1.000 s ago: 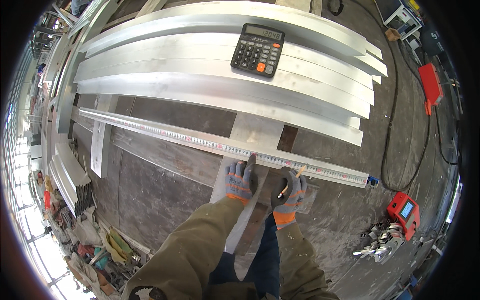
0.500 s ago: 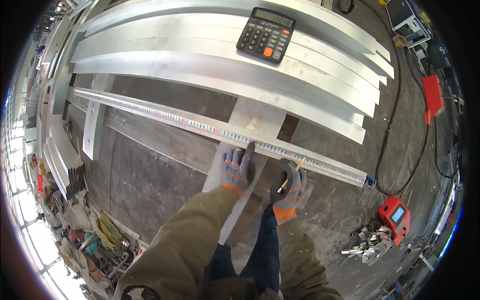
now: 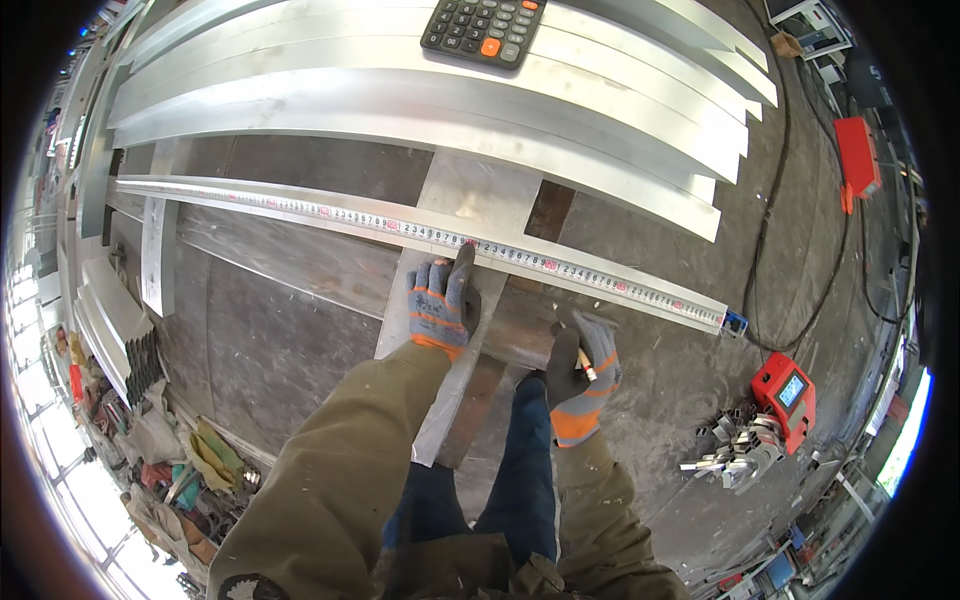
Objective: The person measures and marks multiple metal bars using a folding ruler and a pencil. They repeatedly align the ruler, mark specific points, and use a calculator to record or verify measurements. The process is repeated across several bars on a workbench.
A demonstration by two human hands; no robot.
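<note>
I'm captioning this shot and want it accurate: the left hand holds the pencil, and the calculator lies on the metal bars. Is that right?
Not quite: the head view shows the pencil in the right hand, not the left hand. The calculator does lie on the metal bars.

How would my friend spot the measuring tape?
Find the silver metal bars at the top. Below them, one separate bar slants down rightward. The measuring tape lies along it, by the left hand: the only white strip with black and red markings.
</note>
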